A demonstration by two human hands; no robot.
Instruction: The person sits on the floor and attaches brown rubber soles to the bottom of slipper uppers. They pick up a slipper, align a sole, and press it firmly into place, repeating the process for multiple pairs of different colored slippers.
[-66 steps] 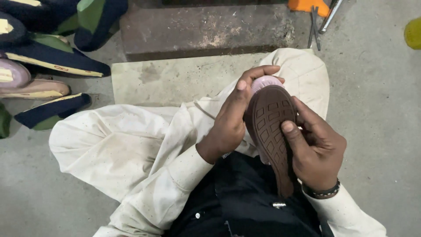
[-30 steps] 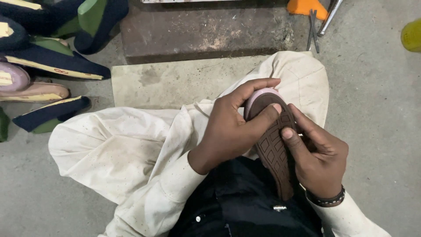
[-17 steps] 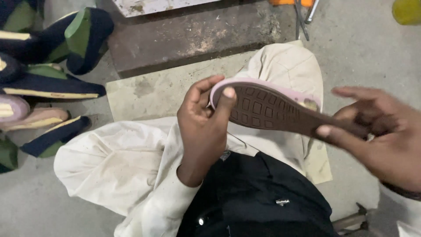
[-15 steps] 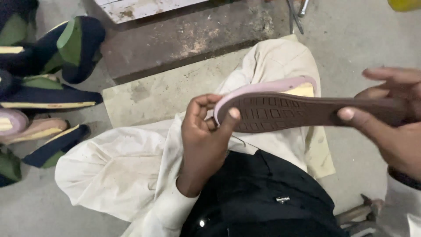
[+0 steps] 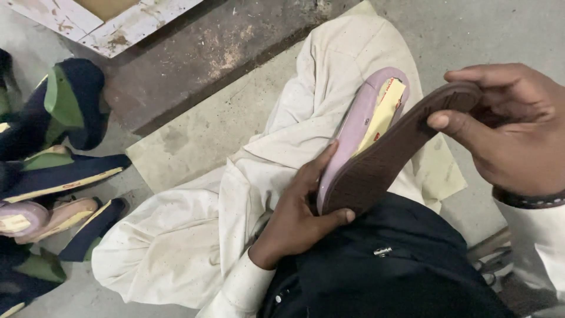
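Item: brown ribbed sole (image 5: pixel 382 162), flexible, paired with a lilac insole piece (image 5: pixel 360 126) bearing a yellow label; both held above the lap, over cream trousers (image 5: pixel 194 235) and a dark shirt (image 5: pixel 382 265). Left hand (image 5: pixel 297 218): clenched on the lower end, thumb under the brown tread, fingers (image 5: pixel 321 168) wrapped behind the lilac edge. Right hand (image 5: pixel 506 126): grasping the upper tip of the sole, thumb pressed on the tread, pulling that end away so the two layers gape near the top. Handling note, as a judgement: peeling or aligning goes best with the left grip firm at the joined end and the right bending gradually, so the rubber does not crease or tear. Surroundings: concrete floor (image 5: pixel 488 29), a rusty metal slab (image 5: pixel 194 65), a heap of navy-and-green shoes (image 5: pixel 65 129) at left.
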